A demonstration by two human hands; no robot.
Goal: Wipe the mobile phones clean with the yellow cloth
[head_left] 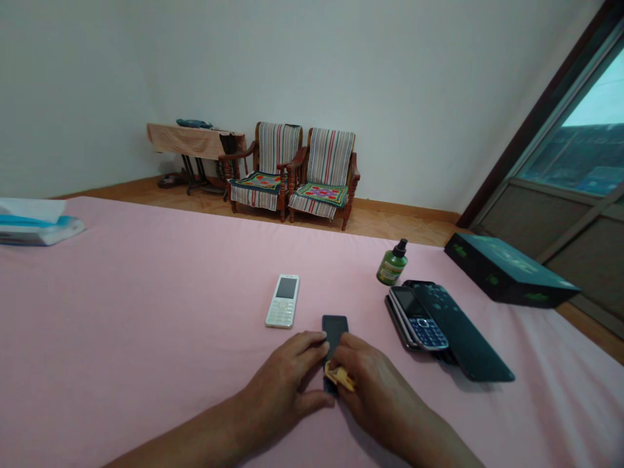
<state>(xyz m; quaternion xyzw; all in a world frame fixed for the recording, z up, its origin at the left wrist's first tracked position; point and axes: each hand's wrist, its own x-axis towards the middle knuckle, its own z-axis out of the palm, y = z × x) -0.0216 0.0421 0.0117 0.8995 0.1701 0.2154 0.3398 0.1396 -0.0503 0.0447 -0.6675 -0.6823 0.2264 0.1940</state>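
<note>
A dark mobile phone [335,330] lies flat on the pink cloth, its upper screen showing and its lower part mostly covered by my hands. My left hand [285,370] holds it along the left side, fingertips on the upper edge and thumb near the bottom. Bunched in the closed fingers of my right hand [375,377] is a small yellow cloth [342,377], pressed on the phone's face. Just beyond my left hand rests a white keypad phone [283,301], face up.
To the right, a blue keypad phone [422,322] sits on other dark devices beside a long black panel [468,338]. Behind them stand a green spray bottle [391,265] and a black box [511,270]. A white and blue packet [39,227] is far left. Two chairs [322,175] are beyond.
</note>
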